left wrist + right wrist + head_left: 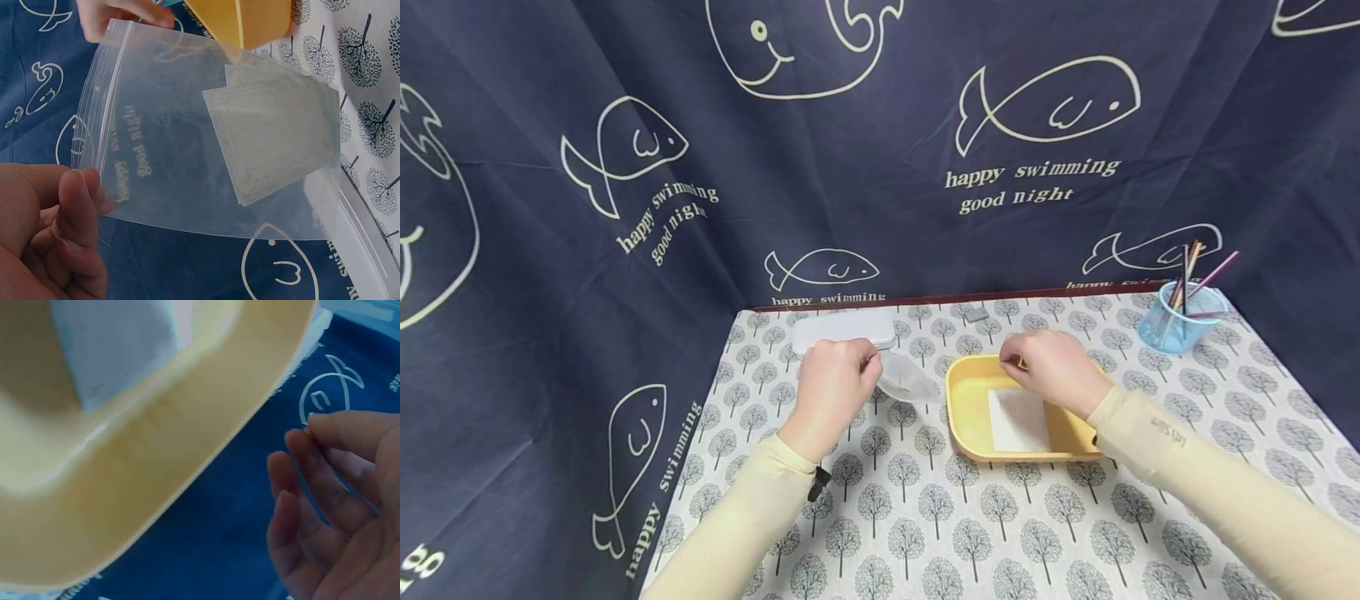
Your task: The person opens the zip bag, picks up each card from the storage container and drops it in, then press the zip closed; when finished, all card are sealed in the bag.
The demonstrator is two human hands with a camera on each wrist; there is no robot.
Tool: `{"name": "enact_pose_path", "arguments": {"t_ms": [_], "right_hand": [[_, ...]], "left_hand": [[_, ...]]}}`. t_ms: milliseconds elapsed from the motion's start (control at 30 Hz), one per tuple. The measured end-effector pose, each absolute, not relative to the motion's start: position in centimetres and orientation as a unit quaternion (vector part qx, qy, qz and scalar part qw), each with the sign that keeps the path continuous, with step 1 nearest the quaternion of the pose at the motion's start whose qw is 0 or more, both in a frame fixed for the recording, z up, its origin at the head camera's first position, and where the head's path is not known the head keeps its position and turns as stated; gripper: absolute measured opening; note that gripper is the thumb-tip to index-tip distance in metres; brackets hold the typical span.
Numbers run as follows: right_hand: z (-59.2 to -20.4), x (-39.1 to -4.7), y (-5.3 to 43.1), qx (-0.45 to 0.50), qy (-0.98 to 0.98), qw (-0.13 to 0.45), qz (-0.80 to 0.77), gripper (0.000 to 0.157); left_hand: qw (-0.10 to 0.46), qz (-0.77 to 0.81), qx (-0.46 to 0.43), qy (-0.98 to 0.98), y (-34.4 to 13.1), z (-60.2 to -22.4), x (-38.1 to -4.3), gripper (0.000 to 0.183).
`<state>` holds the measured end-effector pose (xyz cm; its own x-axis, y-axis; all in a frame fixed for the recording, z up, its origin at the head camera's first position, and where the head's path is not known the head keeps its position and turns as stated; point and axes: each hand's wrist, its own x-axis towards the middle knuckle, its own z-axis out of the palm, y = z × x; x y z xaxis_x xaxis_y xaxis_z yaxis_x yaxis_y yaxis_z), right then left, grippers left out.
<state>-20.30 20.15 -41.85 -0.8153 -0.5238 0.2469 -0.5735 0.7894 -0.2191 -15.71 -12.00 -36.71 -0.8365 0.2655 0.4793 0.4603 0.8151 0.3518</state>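
Observation:
My left hand [837,379] pinches a clear zip bag [169,125] by its zip-side corner, between thumb and fingers. Inside the bag lie several pale bordered cards [275,137], bunched at the end away from the zip. Right of the bag, a yellow tray [958,417] stands on the table with a white card or paper [1004,421] flat inside it. My right hand [1045,362] hovers over the tray's far side. In the right wrist view its fingers [312,465] are loosely curled, thumb near the index tip, and nothing shows between them.
Behind my left hand lies a white case [842,327]. A small grey object [976,315] sits near the table's back edge. At the back right stands a blue mesh cup [1172,332] with pencils leaning out. A dark fish-patterned curtain [880,183] hangs behind the table.

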Motion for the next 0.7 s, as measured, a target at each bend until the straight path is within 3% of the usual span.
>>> {"name": "enact_pose_path", "arguments": {"t_ms": [167, 433, 700], "right_hand": [[-43.0, -20.7, 21.2, 0.297, -0.944, 0.045, 0.133, 0.016], [-45.7, -21.5, 22.5, 0.288, -0.951, -0.032, 0.109, 0.011], [-46.4, -20.9, 22.5, 0.267, -0.951, -0.133, 0.078, 0.036]], "left_hand": [[0.212, -0.231, -0.198, -0.929, -12.0, -36.8, -15.7, 0.015], [0.223, -0.226, -0.203, -0.927, -12.0, -37.0, -15.9, 0.014], [0.216, -0.227, -0.199, -0.928, -12.0, -37.2, -15.9, 0.015]]}}
